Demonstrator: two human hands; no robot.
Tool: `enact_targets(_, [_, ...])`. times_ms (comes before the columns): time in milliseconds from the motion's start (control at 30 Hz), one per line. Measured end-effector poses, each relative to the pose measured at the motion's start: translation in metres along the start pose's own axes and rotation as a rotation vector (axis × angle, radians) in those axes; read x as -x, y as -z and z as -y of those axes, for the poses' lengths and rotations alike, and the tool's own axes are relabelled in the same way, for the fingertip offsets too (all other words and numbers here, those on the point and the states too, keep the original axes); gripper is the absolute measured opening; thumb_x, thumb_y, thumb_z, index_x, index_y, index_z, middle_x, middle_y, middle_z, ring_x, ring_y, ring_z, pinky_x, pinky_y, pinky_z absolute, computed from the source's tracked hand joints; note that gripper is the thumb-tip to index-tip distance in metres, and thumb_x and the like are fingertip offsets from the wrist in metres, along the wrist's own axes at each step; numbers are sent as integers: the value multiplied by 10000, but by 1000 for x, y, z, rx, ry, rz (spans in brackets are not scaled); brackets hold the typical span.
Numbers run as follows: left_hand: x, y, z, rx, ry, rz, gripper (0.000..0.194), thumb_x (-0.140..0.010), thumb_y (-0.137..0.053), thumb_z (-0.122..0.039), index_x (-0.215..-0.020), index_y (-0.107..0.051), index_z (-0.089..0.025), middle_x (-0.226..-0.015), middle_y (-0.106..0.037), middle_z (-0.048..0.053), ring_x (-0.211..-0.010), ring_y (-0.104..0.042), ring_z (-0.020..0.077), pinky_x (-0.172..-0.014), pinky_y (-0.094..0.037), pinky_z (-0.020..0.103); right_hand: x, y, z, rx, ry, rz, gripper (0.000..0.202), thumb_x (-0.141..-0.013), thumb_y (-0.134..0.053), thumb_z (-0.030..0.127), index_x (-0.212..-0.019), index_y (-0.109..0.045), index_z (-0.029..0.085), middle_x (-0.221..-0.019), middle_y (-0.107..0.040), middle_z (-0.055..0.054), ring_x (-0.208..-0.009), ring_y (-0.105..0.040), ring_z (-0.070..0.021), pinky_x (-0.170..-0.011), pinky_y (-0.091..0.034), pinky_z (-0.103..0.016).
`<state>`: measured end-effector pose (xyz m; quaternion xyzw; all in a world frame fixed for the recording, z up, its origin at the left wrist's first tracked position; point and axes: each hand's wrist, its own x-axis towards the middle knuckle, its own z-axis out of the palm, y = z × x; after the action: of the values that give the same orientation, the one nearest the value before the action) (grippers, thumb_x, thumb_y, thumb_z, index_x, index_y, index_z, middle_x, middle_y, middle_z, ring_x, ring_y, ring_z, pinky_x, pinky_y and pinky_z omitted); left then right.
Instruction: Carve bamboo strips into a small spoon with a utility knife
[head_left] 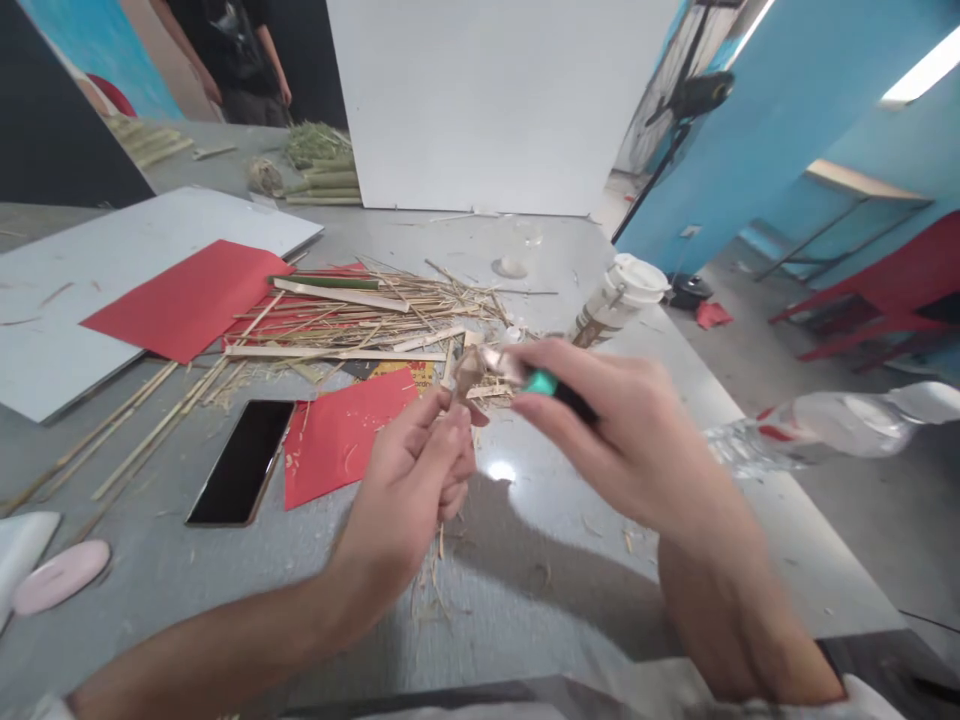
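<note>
In the middle of the head view, my left hand [420,450] is closed, its thumb and fingers pinching a small brownish piece [469,372] blurred by motion. My right hand [615,420], to the right, grips a tool with a black and green handle [541,382]. Its pale front end points left and is close to the brownish piece; whether they touch I cannot tell. Just beyond both hands lie thin bamboo strips [360,320] in a loose pile. A red sheet [337,440] with shavings on it lies left of my left hand.
A black phone [241,462] lies to the left, near a pink oval object [61,577]. On the right stand a white-lidded container [619,295] and a clear water bottle [840,425] near the table's edge. A white panel [495,110] rises at the back. A person [232,60] stands beyond.
</note>
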<state>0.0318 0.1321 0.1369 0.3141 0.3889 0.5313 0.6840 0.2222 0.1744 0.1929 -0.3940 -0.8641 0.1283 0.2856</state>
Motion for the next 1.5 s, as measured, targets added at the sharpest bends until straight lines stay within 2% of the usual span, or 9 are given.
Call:
enact_targets(100, [12, -2, -3, -4, 4, 37, 302, -1051, -684, -487, -955, -648, -202, -609, -392, -102, -500, -230, 53, -452, -242, 140, 6, 8, 5, -251, -141, -105, 368, -1166, -462, 485, -1195, -717, 222, -676, -540, 53, -567, -487, -118, -563, -388, -282])
enact_targets(200, [22, -3, -4, -62, 35, 86, 282, -1070, -638, -497, -986, -625, -228, -593, -452, -97, -489, -296, 69, -445, -300, 151, 11, -2, 7, -575, -244, -155, 362, -1132, -528, 540, -1184, -719, 236, -689, -506, 58, -565, -458, -108, -519, -361, -271])
enact_targets(400, [18, -4, -3, -329, 69, 261, 260, -1103, -533, -447, -944, -552, -242, -586, -590, -65, -478, -511, 103, -486, -401, 213, 15, -41, 0, -1007, -271, -108, 174, -945, -824, 283, -1043, -694, 223, -724, -632, 66, -538, -518, -76, -460, -355, -224])
enact_targets(567, [1, 17, 20, -548, -16, 195, 433, -1095, -527, -526, -782, -529, -227, -581, -362, -88, -494, -364, 96, -460, -333, 225, 24, -71, -17, -1119, -360, -30, 70, -980, -727, 265, -994, -681, 214, -600, -586, 92, -460, -486, -77, -436, -387, -209])
enact_targets(800, [-7, 56, 67, -336, 227, 197, 248, -1024, -581, -431, -879, -530, -236, -609, -354, -110, -486, -265, 84, -435, -251, 204, 40, -126, -49, -1189, -479, 72, 133, -936, -710, 296, -1018, -684, 195, -591, -626, 72, -455, -513, -96, -438, -401, -216])
enact_targets(1033, [4, 58, 75, -215, 270, 184, 262, -1053, -546, -412, -860, -516, -237, -554, -396, -114, -438, -279, 77, -406, -331, 188, 52, -136, -51, -1320, -477, 130, 155, -995, -698, 315, -1092, -677, 196, -565, -578, 97, -484, -517, -111, -520, -412, -258])
enact_targets(1200, [9, 54, 78, -191, 262, 163, 260, -1067, -533, -356, -838, -520, -235, -544, -437, -103, -415, -343, 78, -396, -385, 186, 54, -134, -49, -1266, -438, 145, 204, -1026, -682, 393, -1108, -646, 210, -606, -566, 92, -507, -507, -117, -497, -389, -259])
enact_targets(1333, [7, 56, 81, -154, 257, 134, 205, -1065, -564, -371, -939, -608, -216, -694, -564, -52, -506, -492, 94, -424, -404, 190, 56, -128, -55, -882, -340, 73, 237, -1025, -666, 423, -1120, -636, 208, -690, -546, 73, -558, -455, -116, -505, -358, -263])
enact_targets(1500, [3, 62, 82, -42, 231, 85, 160, -1049, -629, -345, -993, -625, -196, -698, -434, -80, -546, -269, 62, -483, -228, 179, 65, -117, -55, -360, -102, 20, 161, -1034, -508, 358, -1116, -542, 223, -815, -599, 18, -657, -517, -156, -618, -409, -311])
